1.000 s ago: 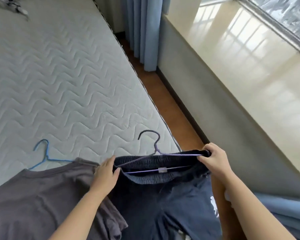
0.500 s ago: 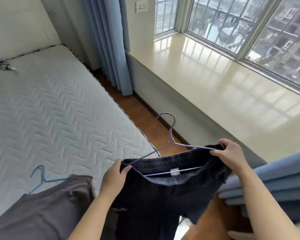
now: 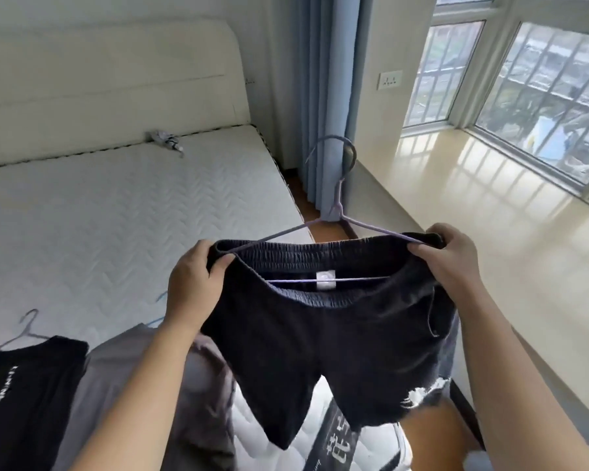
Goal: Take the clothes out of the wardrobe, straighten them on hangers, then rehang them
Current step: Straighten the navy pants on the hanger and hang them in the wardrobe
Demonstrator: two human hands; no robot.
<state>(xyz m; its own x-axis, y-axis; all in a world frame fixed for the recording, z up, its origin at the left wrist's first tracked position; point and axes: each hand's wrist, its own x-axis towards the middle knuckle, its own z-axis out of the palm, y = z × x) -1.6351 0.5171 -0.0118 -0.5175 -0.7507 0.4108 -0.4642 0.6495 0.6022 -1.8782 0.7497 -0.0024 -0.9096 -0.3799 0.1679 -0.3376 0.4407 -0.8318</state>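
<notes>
A: Shorts [image 3: 337, 334], dark. Where are they?
B: Held up over the bed's [image 3: 116, 215] near right corner, on a purple hanger [image 3: 336, 212]. Fingers of the left hand [image 3: 193, 283] and right hand [image 3: 453, 256] grip the ends of the waistband [image 3: 303, 256].
A: Advice?
B: Probably pull it taut and level.

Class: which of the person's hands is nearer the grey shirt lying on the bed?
Left. The left hand grips the dark shorts by the waistband, directly above the grey shirt; the right hand grips the waistband's other end, farther off on the window side.

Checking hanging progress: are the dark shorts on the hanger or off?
On: the waistband of the dark shorts wraps the purple hanger; hook sticks out above.
</notes>
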